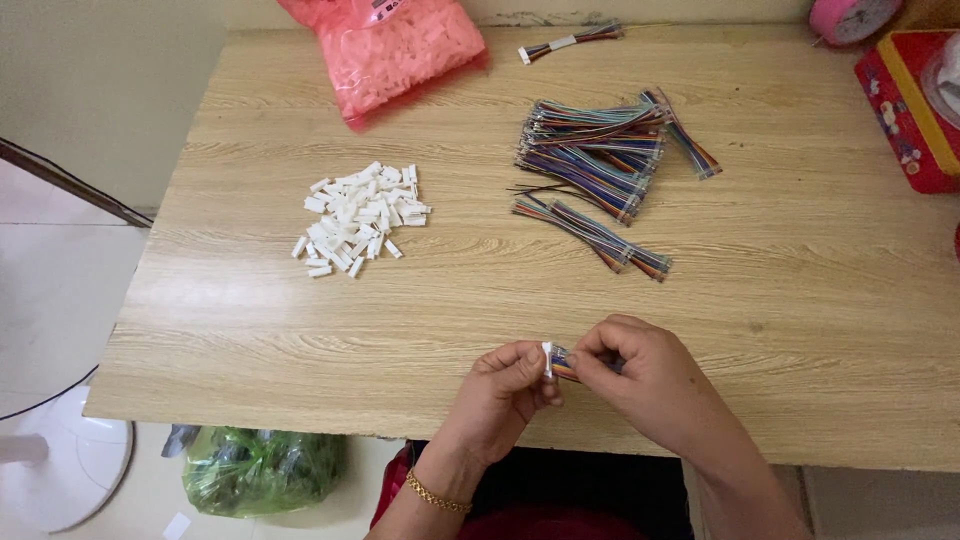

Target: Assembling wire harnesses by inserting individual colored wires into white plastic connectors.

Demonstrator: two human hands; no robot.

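The left hand point(505, 385) pinches a white connector housing point(547, 360); the right hand point(640, 375) grips a ribbon wire bundle point(562, 366) with closed fingers. Best to keep both square to each other near the desk point(780, 300); push straight, not at an angle.

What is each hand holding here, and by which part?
Left hand pinches the white connector by its sides; right hand pinches the multicoloured wire bundle just behind it.

A wooden table point(250, 330) bears white connectors point(360, 215), coloured wire bundles point(600, 160), a pink bag point(395, 45).
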